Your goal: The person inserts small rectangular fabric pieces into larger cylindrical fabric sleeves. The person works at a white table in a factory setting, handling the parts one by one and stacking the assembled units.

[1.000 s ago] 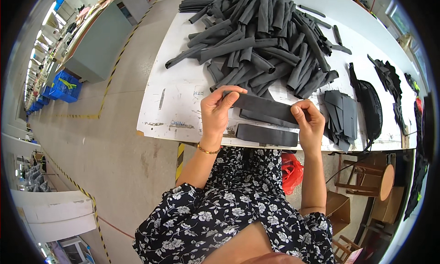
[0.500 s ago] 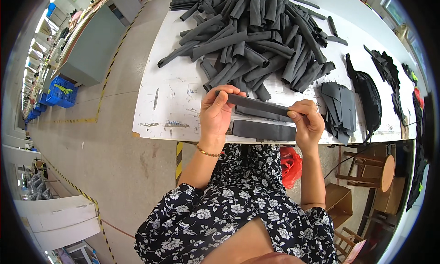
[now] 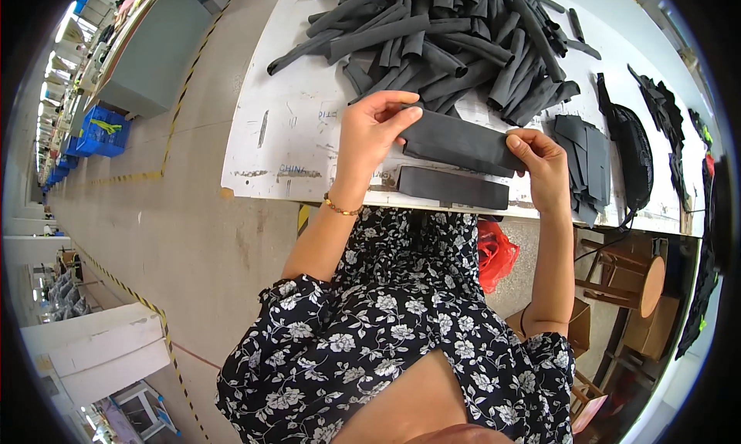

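Between my two hands stretches a dark grey fabric strip (image 3: 467,138), its broad face turned up toward me. My left hand (image 3: 377,131) pinches its left end between thumb and fingers. At the other end, my right hand (image 3: 543,166) grips the corner with the thumb on top. The strip is above the white table (image 3: 289,139), slanting down slightly to the right. Nearer the table's front edge lies a flat dark strip (image 3: 454,188), just below the held one. What lies directly under the held strip is mostly hidden.
Beyond my hands, a large heap of rolled dark fabric pieces (image 3: 455,47) covers the table. Flat dark pieces (image 3: 583,162) are stacked to the right, beside a black mesh item (image 3: 634,155). A wooden stool (image 3: 652,284) and red plastic bag (image 3: 495,255) are below the table edge.
Both hands have moved a little away from me, the right one also rightward. The held strip has turned from a narrow, edge-on look to showing its broad face.
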